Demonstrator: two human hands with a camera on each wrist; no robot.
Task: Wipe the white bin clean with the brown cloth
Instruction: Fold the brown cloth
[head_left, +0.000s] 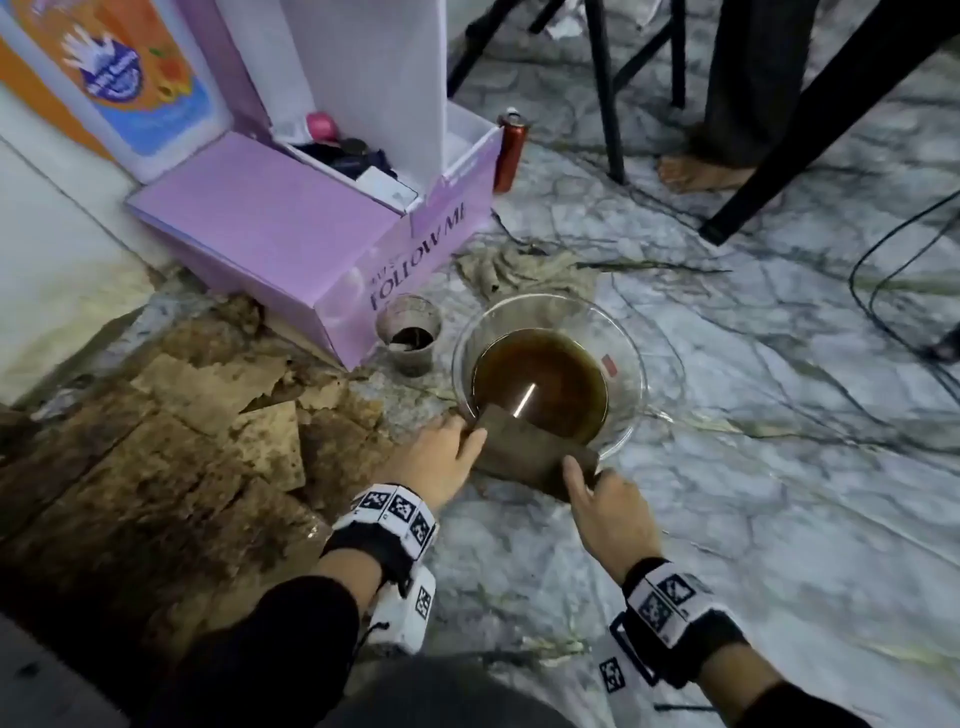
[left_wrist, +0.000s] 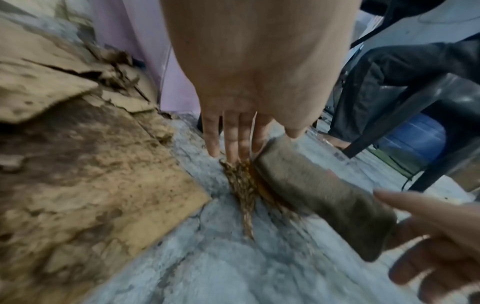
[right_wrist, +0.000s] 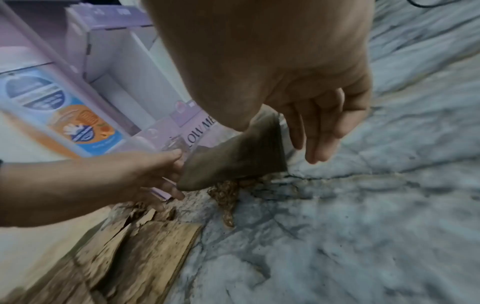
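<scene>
Held the folded brown cloth (head_left: 535, 457) taut over the near rim of the glass bowl (head_left: 631, 358); long axis ran between 2 hands; left hand (head_left: 441, 457) pinched the bowl-side end, right hand (head_left: 608, 506) the nearer end; no white bin seen.

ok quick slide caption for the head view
Both hands, left hand and right hand, hold a brown cloth at the rim of a glass bowl of brown liquid.

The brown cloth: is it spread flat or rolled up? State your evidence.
Rolled up. The brown cloth forms a thick wet bundle, held at its ends by the left hand and right hand.
</scene>
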